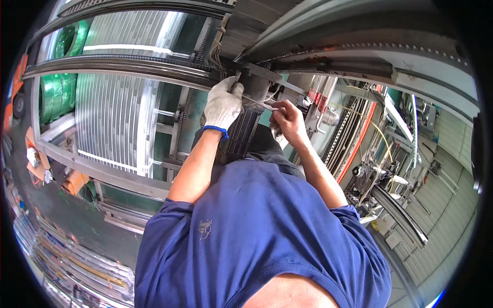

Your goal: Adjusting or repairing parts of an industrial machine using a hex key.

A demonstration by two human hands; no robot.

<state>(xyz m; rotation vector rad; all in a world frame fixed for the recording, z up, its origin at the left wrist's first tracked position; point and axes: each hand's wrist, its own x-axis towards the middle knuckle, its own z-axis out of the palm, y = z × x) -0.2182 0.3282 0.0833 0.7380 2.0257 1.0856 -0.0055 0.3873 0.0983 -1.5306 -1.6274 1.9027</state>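
We see green rolls (pixel 59 87) wrapped in shiny plastic, stacked at the far left behind the metal frame. Below them, on the floor at the left, lie some flat orange and brown cardboard pieces (pixel 76 180), with a small white packet (pixel 33 156) near them. We see no signs, labels or screens.

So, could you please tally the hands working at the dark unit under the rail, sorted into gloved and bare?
Gloved hands: 1, the left hand, in a white glove with a blue cuff
Bare hands: 1, the right hand
Total: 2, both raised to the dark unit
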